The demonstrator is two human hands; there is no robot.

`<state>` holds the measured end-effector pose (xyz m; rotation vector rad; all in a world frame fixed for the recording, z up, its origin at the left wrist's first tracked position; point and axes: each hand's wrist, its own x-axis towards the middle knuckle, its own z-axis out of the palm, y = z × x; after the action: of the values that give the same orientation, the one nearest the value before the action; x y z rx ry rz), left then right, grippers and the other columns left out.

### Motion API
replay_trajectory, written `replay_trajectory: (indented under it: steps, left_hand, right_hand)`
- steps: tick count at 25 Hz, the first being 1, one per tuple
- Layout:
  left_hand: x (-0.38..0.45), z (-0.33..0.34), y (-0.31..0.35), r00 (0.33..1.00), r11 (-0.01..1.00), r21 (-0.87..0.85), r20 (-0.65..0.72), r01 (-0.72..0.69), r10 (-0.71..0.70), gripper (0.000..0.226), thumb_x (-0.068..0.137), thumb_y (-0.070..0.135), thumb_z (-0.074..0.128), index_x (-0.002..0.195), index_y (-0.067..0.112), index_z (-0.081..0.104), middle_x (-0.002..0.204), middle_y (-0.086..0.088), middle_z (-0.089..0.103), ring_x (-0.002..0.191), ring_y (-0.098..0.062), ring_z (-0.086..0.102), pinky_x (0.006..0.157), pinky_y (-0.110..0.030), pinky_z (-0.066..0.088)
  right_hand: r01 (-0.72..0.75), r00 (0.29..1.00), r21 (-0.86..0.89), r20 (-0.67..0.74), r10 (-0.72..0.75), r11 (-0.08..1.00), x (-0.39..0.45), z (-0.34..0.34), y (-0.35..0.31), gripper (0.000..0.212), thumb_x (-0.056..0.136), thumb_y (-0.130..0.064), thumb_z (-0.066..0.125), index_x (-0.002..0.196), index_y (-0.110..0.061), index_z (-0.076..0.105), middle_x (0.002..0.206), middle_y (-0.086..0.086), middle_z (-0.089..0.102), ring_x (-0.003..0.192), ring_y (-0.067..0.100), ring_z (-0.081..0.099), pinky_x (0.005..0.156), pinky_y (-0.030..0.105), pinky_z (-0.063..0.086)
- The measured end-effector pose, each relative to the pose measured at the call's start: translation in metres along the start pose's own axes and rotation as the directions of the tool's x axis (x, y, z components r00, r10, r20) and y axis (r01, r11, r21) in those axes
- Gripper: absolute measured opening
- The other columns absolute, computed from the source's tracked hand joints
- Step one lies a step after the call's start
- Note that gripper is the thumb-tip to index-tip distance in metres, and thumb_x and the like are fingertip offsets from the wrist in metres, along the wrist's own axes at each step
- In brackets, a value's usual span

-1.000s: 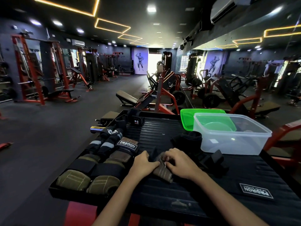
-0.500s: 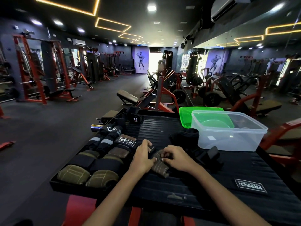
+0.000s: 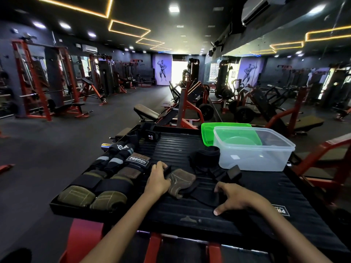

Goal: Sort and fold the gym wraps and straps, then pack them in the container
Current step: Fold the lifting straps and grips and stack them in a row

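A brown leather grip pad (image 3: 181,182) with a black strap lies flat on the black ribbed mat (image 3: 182,147). My left hand (image 3: 158,179) holds its left edge, fingers curled on the black strap end. My right hand (image 3: 232,196) rests spread on the mat to the right, fingertips down on the black strap tail (image 3: 204,196). Folded wraps and straps (image 3: 106,179) lie in rows at the mat's left. A tangle of black straps (image 3: 210,158) sits beside the clear plastic container (image 3: 252,149), which holds nothing.
A green lid (image 3: 208,130) lies behind the container. Red machine frame parts (image 3: 322,154) stand to the right and below the mat. Gym machines and benches fill the floor beyond.
The brown grip was bunched between both hands; now it lies spread flat. My right hand has left it and moved right onto the strap tail, while my left stays on its left edge.
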<state>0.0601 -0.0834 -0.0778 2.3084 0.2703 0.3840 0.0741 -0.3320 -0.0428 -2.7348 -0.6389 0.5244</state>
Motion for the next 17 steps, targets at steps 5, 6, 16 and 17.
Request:
replay_trajectory:
  steps: [5, 6, 16, 17]
  left_hand:
    - [-0.006, -0.003, -0.002, 0.999, 0.999, 0.017, -0.009, -0.048, 0.048, 0.035, 0.082, 0.006, 0.063, 0.111, 0.012, 0.046, 0.114, -0.005, 0.044, 0.106, -0.02, 0.049, 0.091, -0.032, 0.04]
    - [-0.006, -0.003, -0.003, 0.999, 0.999, 0.015, -0.007, -0.048, 0.048, 0.035, 0.082, 0.006, 0.063, 0.112, 0.012, 0.046, 0.114, -0.005, 0.044, 0.107, -0.021, 0.049, 0.092, -0.032, 0.04]
    - [-0.008, -0.005, -0.001, 0.996, 0.996, 0.029, -0.011, -0.084, 0.084, 0.032, 0.084, 0.005, 0.063, 0.109, 0.013, 0.044, 0.112, -0.005, 0.042, 0.097, -0.011, 0.041, 0.082, -0.019, 0.03]
    - [-0.009, -0.005, 0.0, 0.996, 0.996, 0.02, -0.013, -0.088, 0.088, 0.031, 0.084, 0.005, 0.063, 0.105, 0.016, 0.042, 0.11, -0.003, 0.041, 0.097, -0.011, 0.042, 0.081, -0.018, 0.03]
  right_hand:
    - [0.135, 0.991, 0.372, -0.061, -0.121, 0.918, -0.028, -0.026, 0.018, 0.045, 0.065, -0.016, 0.085, 0.098, -0.018, 0.055, 0.091, -0.002, 0.058, 0.082, 0.008, 0.055, 0.068, 0.019, 0.048]
    - [0.174, 0.984, 0.436, -0.058, -0.166, 0.883, -0.036, -0.035, 0.021, 0.043, 0.068, -0.009, 0.081, 0.102, -0.014, 0.055, 0.091, -0.001, 0.056, 0.08, 0.005, 0.054, 0.064, 0.018, 0.047]
    - [0.034, 0.942, 0.963, 0.058, -0.33, 0.267, -0.078, -0.044, 0.072, 0.034, 0.068, -0.007, 0.062, 0.099, 0.009, 0.066, 0.095, 0.039, 0.061, 0.088, 0.04, 0.066, 0.072, 0.036, 0.058]
    - [0.026, 0.908, 0.996, 0.013, -0.419, 0.088, -0.077, -0.042, 0.074, 0.044, 0.076, -0.003, 0.05, 0.115, 0.016, 0.055, 0.115, 0.044, 0.051, 0.109, 0.046, 0.057, 0.091, 0.041, 0.052]
